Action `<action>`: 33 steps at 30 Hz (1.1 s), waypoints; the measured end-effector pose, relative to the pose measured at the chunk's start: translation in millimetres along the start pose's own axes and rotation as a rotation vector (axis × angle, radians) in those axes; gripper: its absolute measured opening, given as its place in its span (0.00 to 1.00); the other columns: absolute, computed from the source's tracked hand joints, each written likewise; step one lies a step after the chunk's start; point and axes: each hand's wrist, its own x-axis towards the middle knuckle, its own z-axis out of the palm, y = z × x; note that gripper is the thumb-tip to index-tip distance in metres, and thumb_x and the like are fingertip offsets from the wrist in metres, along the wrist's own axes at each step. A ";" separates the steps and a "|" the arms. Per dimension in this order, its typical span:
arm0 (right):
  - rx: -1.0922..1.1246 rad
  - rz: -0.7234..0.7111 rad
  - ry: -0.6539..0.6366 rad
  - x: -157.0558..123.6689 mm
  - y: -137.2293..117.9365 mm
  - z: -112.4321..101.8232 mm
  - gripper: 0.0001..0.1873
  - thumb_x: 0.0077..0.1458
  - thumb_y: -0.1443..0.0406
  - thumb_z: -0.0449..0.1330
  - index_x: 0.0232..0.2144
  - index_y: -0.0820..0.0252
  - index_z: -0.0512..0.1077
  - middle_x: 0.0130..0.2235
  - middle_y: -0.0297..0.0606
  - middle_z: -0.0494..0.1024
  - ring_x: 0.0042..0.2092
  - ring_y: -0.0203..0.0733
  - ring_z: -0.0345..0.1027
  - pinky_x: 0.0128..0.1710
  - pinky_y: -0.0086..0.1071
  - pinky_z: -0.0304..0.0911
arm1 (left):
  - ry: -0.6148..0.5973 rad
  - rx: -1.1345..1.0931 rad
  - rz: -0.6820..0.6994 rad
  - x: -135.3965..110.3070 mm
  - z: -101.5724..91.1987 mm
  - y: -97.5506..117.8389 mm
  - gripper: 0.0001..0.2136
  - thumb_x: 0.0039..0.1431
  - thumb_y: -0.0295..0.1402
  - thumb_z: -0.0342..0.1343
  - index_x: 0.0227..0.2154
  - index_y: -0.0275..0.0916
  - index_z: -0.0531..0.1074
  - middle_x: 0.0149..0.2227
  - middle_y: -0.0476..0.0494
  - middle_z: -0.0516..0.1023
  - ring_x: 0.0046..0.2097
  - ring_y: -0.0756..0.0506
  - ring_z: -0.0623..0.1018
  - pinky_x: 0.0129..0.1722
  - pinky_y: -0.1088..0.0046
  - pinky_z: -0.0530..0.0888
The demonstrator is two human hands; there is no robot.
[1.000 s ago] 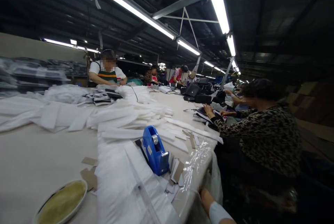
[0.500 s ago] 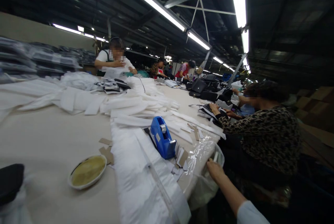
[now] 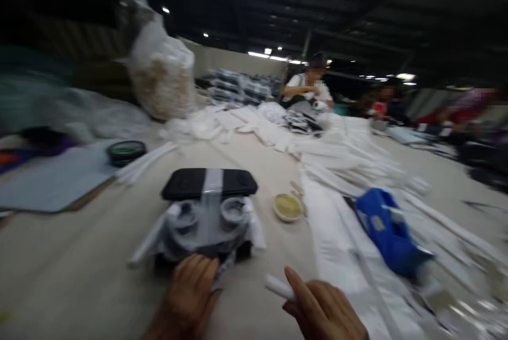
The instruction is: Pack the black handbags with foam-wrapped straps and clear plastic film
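Observation:
My left hand (image 3: 189, 295) rests with fingers flat on the near edge of a black bag wrapped in grey-white padding (image 3: 208, 213), which stands on the beige table (image 3: 79, 255). A pale strap runs across the bag's black top. My right hand (image 3: 323, 311) is closed in a pinch on a small white roll (image 3: 280, 287), just right of the bag. The picture is smeared by motion.
A small bowl of yellowish paste (image 3: 288, 206) sits right of the bag, then a blue tape dispenser (image 3: 387, 231) on white fabric strips (image 3: 337, 171). A dark round tin (image 3: 126, 152) and a big plastic sack (image 3: 161, 73) lie at the left. Other people work at the far end.
The view has swung left and down onto the wrapped black bag. My left hand has come into sight on it, and my right hand has left the table edge and now pinches a white roll.

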 end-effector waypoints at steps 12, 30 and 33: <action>0.122 -0.146 -0.260 49.2 -71.2 74.9 0.18 0.57 0.70 0.47 0.48 0.59 0.67 0.32 0.41 0.71 0.29 0.42 0.68 0.27 0.30 0.64 | 0.019 -0.977 -1.453 -17.4 -20.1 -9.3 0.18 0.47 0.46 0.53 0.33 0.36 0.66 0.28 0.40 0.76 0.30 0.42 0.77 0.28 0.69 0.72; 0.270 0.047 -0.600 99.1 -86.0 65.0 0.12 0.58 0.70 0.50 0.23 0.57 0.66 0.27 0.34 0.69 0.30 0.39 0.65 0.30 0.30 0.54 | 0.199 -0.381 -1.197 45.1 -25.4 -46.6 0.11 0.43 0.38 0.53 0.13 0.40 0.61 0.15 0.54 0.60 0.21 0.51 0.61 0.25 0.75 0.57; 0.220 0.025 -0.495 97.4 -91.2 69.4 0.11 0.56 0.71 0.51 0.23 0.57 0.66 0.27 0.35 0.69 0.29 0.39 0.64 0.30 0.31 0.52 | 0.240 -0.441 -1.215 47.6 -24.1 -46.7 0.11 0.43 0.38 0.54 0.13 0.39 0.62 0.15 0.54 0.61 0.21 0.51 0.62 0.25 0.75 0.59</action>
